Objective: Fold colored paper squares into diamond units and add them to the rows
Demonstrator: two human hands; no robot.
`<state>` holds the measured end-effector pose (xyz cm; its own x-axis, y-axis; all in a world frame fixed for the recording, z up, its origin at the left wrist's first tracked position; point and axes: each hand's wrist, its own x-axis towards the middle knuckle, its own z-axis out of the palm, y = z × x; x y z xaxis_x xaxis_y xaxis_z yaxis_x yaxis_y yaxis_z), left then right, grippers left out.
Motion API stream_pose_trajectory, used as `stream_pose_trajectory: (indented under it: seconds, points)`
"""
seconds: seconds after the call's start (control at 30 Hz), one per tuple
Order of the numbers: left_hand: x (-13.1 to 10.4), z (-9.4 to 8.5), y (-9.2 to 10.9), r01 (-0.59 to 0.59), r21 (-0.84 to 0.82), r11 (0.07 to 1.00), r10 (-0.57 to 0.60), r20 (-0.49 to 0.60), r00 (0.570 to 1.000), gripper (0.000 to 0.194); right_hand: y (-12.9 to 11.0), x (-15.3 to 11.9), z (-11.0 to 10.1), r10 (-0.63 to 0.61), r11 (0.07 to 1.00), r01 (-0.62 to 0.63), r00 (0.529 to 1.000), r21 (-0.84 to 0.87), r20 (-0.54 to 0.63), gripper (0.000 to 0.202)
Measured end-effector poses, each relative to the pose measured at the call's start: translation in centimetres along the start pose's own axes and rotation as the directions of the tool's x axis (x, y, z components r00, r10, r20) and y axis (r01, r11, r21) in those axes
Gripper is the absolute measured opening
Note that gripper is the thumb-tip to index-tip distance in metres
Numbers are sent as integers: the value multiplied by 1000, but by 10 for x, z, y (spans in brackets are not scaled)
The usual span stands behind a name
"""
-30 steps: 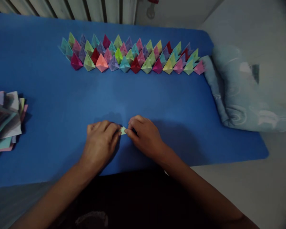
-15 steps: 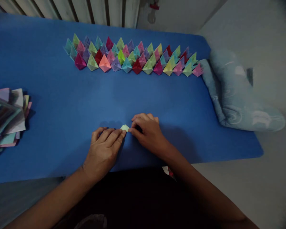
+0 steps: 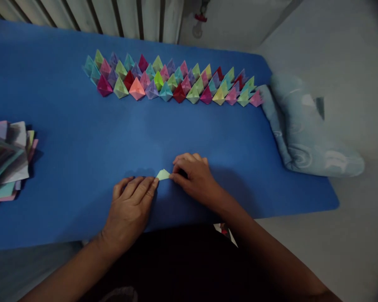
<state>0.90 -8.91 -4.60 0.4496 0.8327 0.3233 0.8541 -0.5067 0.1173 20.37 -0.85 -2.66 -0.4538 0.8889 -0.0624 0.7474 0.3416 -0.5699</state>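
Note:
A small pale green folded paper lies near the front of the blue table, between my two hands. The fingertips of my left hand press its left corner, with the fingers close together. My right hand pinches its right corner between thumb and forefinger, the other fingers curled. Towards the back of the table stand rows of several folded paper pieces in many colours, each with an upright point.
A stack of coloured paper sheets lies at the left edge of the view. On the right, a folded grey-blue blanket rests over the table's end. Pale slats rise behind the table.
My left hand has shifted left along the paper, so more of the pale green piece shows between my hands. The whole view has moved slightly.

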Motion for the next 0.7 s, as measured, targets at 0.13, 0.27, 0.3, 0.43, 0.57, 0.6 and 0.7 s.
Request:
stream_pose_trajectory:
  seconds: [0.13,0.27,0.3,0.43,0.57,0.6,0.7]
  points:
    - [-2,-1,0,-23,12,1000,23,-14,1000,37,-3,0,0,8,1000,-8,1000,1,-17,10]
    - [-2,-2,0,-44,31,999,44,-23,999,35,-9,1,2,34,999,-34,999,-14,-24,12]
    - [-1,-2,0,-46,34,998,47,-19,999,35,-11,1,3,43,999,-44,999,-21,-30,13]
    - [-1,-1,-1,-54,49,997,55,-25,998,35,-12,2,7,47,997,-52,997,-61,-68,16]
    - [-3,1,0,-49,51,998,51,-50,997,34,-12,0,7,16,995,-19,999,-93,-35,17]
    - [-3,3,0,-49,49,998,52,-67,996,35,-12,-1,6,19,996,-22,999,-87,-29,16]
    - [-4,8,-1,-39,48,998,45,-125,991,36,-9,0,4,29,998,-31,999,-47,-41,12]
